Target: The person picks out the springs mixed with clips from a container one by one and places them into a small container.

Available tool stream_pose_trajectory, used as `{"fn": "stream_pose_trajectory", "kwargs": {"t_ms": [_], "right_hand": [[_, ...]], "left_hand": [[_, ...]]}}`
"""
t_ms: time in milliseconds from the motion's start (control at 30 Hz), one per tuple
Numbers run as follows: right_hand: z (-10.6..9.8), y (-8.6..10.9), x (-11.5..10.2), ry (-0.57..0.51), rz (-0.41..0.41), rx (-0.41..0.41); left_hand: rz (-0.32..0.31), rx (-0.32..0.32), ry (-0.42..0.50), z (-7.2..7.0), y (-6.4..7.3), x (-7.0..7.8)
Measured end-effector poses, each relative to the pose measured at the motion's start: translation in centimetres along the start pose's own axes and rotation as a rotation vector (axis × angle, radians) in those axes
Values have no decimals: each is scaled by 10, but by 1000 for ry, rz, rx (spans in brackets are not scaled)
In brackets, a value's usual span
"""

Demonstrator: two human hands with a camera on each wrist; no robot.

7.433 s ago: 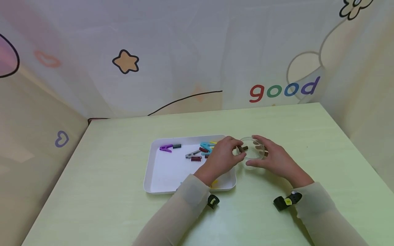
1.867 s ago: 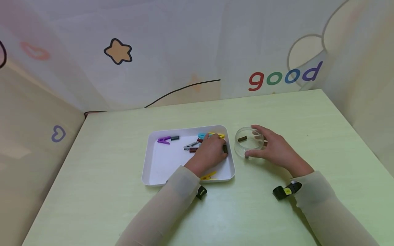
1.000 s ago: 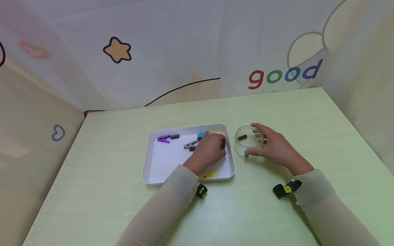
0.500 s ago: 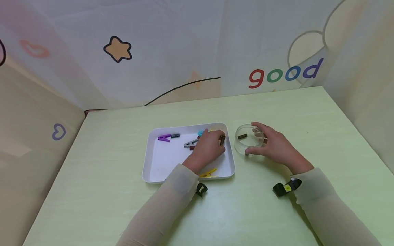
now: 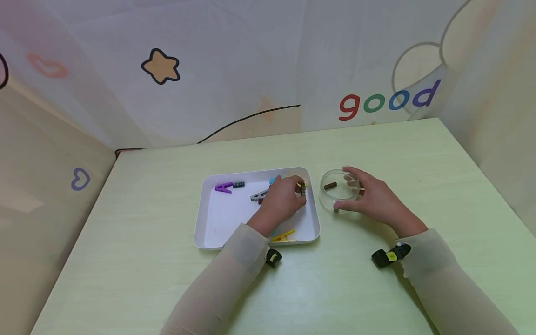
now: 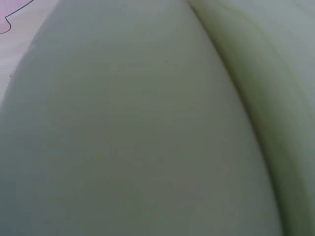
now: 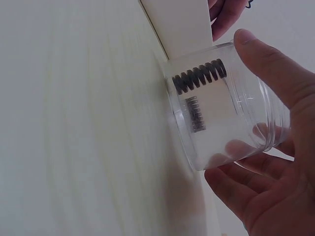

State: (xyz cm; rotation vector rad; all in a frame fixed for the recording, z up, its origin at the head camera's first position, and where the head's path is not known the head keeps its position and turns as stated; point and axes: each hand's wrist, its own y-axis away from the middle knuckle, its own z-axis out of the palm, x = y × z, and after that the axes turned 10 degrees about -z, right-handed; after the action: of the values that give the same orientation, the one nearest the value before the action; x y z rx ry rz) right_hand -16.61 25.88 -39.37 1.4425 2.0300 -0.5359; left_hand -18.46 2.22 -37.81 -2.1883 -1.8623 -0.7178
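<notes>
My left hand (image 5: pixel 281 201) is over the right side of the white tray (image 5: pixel 217 228), pinching a small dark coil spring (image 5: pixel 303 190) between thumb and index finger. Just right of the tray, a round clear jar (image 5: pixel 339 204) stands on the table. My right hand (image 5: pixel 372 197) grips it from the right, thumb in front and fingers behind. Another dark coil spring (image 7: pixel 199 76) lies inside the jar in the right wrist view; a smaller coil shape beside it may be a reflection. In the left wrist view, a blurred sleeve (image 6: pixel 138 118) hides the hand.
A purple clip (image 5: pixel 224 187) and a dark spring (image 5: pixel 238 184) lie at the tray's upper left. A grey clip (image 5: pixel 258 196) sits mid-tray, partly covered by the left hand. Near the front edge is a yellow clip (image 5: pixel 283 236). A patterned curtain (image 5: pixel 251 70) hangs behind the table.
The left hand earlier held a spring over the jar; that spring is now inside. The hand went back to the tray and took another spring, lifting it slightly. The right hand stays on the jar.
</notes>
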Motion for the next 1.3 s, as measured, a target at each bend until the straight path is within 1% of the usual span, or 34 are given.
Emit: {"fn": "stream_pose_trajectory", "kwargs": {"t_ms": [167, 433, 567, 733, 867, 1300], "right_hand": [[0, 0, -1, 3, 0, 3], [-1, 0, -2, 5, 13, -6], [-1, 1, 0, 14, 24, -9], [0, -1, 0, 12, 14, -7], [0, -1, 0, 14, 13, -7], [1, -1, 1, 3, 7, -3]], "left_hand": [[-15, -10, 34, -2, 1, 0], [-1, 10, 32, -4, 2, 1], [11, 14, 21, -6, 3, 2], [10, 27, -8, -8, 4, 3], [24, 38, -26, -8, 4, 4], [59, 60, -49, -13, 6, 11]]}}
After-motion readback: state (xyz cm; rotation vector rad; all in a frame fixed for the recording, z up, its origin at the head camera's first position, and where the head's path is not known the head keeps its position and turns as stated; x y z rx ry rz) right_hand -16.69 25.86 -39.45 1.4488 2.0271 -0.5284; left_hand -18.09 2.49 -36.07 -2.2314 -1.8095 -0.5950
